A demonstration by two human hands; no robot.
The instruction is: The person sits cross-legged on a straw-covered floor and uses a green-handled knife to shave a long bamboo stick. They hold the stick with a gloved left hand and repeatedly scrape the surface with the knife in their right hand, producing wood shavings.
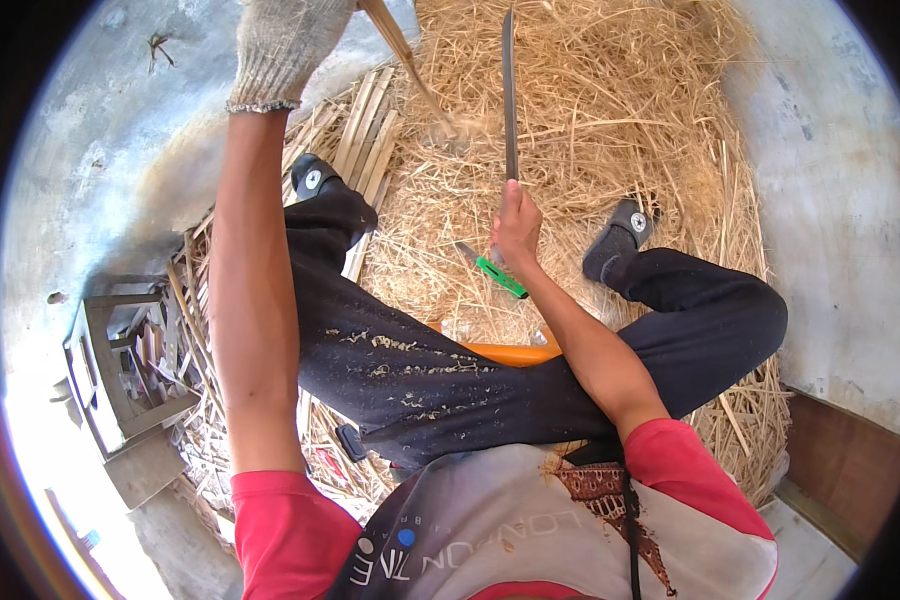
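Note:
My left hand (pixel 292 50) wears a knitted off-white glove and is raised at the top left, its fingers partly cut off by the upper edge. From beside the glove a long bamboo strip (pixel 402 55) slants down to the straw-like shavings, and the hand appears closed on it. My bare right hand (pixel 517 225) is wrapped around the handle of a long, narrow machete (pixel 510 95), its blade pointing away from me. The fingers hide most of that handle. Just below this hand a green utility knife (pixel 500 275) lies on the shavings, blade out.
Dry shavings (pixel 630 80) cover the floor between my spread legs. Split bamboo strips (pixel 368 125) lie by my left foot. An orange seat (pixel 510 354) shows under me. A wooden frame (pixel 120 370) stands at left. Pale walls (pixel 830 200) rise on both sides.

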